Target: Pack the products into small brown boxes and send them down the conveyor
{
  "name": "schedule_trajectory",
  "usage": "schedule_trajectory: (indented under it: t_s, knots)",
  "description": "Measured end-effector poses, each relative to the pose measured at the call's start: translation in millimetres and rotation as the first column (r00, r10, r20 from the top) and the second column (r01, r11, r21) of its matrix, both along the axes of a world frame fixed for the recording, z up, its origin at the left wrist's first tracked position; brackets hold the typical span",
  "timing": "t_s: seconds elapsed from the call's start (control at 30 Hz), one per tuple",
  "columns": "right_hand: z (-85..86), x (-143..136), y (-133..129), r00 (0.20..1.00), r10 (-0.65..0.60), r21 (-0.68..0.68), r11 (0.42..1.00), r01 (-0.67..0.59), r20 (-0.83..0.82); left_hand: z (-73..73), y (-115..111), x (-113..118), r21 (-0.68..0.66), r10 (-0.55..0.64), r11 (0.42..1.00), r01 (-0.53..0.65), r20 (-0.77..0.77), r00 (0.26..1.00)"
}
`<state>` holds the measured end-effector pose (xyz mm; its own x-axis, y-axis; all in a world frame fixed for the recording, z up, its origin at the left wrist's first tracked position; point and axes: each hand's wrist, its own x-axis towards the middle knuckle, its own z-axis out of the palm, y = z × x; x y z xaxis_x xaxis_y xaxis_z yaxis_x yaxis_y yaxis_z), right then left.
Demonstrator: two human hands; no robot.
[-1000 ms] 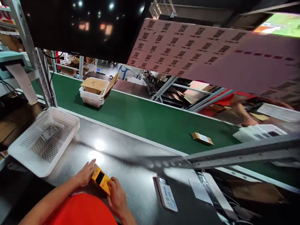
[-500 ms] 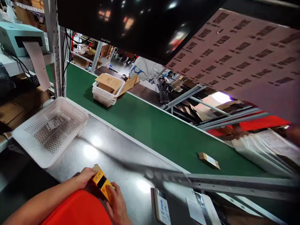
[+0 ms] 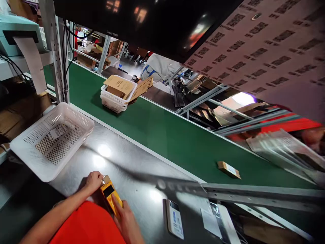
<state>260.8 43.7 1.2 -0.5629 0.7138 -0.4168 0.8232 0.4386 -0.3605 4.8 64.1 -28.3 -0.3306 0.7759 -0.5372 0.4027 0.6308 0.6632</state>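
Note:
My right hand (image 3: pixel 127 218) is wrapped round the lower part of a small yellow box (image 3: pixel 111 196) with a black patch, held tilted over the metal table (image 3: pixel 127 162). The far end of the box shows a brown edge. At that end is my left hand (image 3: pixel 94 180), its fingers curled closed, with a small shiny piece at the fingertips whose kind I cannot make out. To the right on the table lies a flat white device with a dark screen and a label (image 3: pixel 174 218).
A white perforated basket (image 3: pixel 24 144) holding a labelled packet stands at left. Beyond runs a green belt (image 3: pixel 172 135) carrying stacked baskets with cardboard (image 3: pixel 115 105) and a small brown box (image 3: pixel 228 169). A monitor (image 3: pixel 142 27) hangs overhead; a metal rail (image 3: pixel 248 195) crosses at right.
My left hand has shifted slightly up from the end of the yellow box, and a shiny piece now shows at its fingertips. The bags at far right have moved. The view has shifted a little.

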Motion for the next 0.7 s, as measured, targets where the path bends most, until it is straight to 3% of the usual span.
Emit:
schedule_trajectory:
  t_s: [0.13, 0.3, 0.7]
  knots:
    - [17.8, -21, 6, 0.995, -0.020, -0.010, 1.000, 0.021, 0.094, -8.3, 8, -5, 0.009, -0.057, 0.998, 0.058, -0.056, 0.997]
    - [36.4, -38, 14, 0.993, 0.036, 0.024, 0.999, -0.039, 0.117, -18.6, 9, -9, 0.011, -0.067, 0.998, 0.068, -0.085, 0.994]
    - [23.6, -33, 12, 0.987, 0.026, 0.052, 0.998, -0.034, 0.156, -27.2, 2, -9, 0.105, -0.123, 0.986, 0.130, -0.070, 0.990]
